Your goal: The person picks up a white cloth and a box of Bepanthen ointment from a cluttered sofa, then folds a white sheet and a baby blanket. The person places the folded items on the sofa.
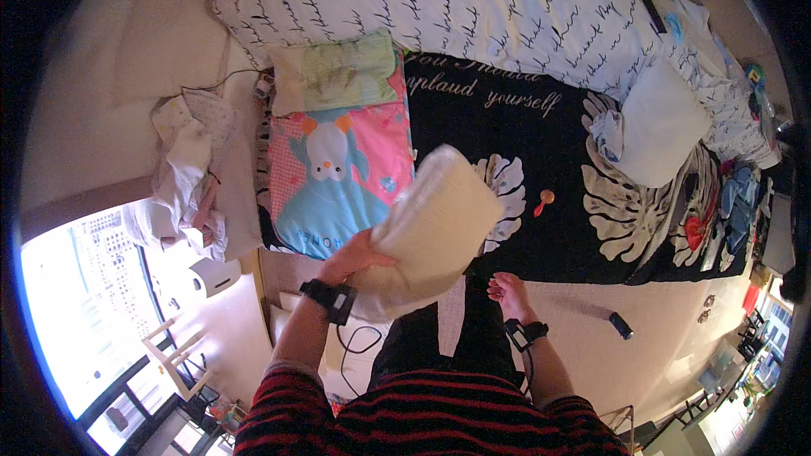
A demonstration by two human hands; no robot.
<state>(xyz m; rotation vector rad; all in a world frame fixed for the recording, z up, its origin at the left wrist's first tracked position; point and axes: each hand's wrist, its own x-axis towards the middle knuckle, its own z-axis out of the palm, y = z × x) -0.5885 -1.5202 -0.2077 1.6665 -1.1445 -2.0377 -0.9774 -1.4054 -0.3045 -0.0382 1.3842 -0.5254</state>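
My left hand (360,258) is closed on the lower left edge of a cream ribbed pillow (437,221), which is tilted in front of me. My right hand (509,294) is to the right of the pillow, its fingers curled; whether it holds anything small cannot be seen. Beyond the pillow, at the left, lies a pink and blue penguin-print mat (329,196) with a pale green and cream small pillow (348,69) on its far end. Under the mat spreads a black blanket (456,114) with white leaf prints and lettering. A small orange and red rattle (543,201) rests on the blanket.
A white quilt (469,0) with black script runs along the far side. Right of the rattle are a white pillow (665,123) and blue clothing (740,202). Crumpled pale cloths (190,145) lie at the left. A black cylindrical object (621,325) is on the beige surface at the right.
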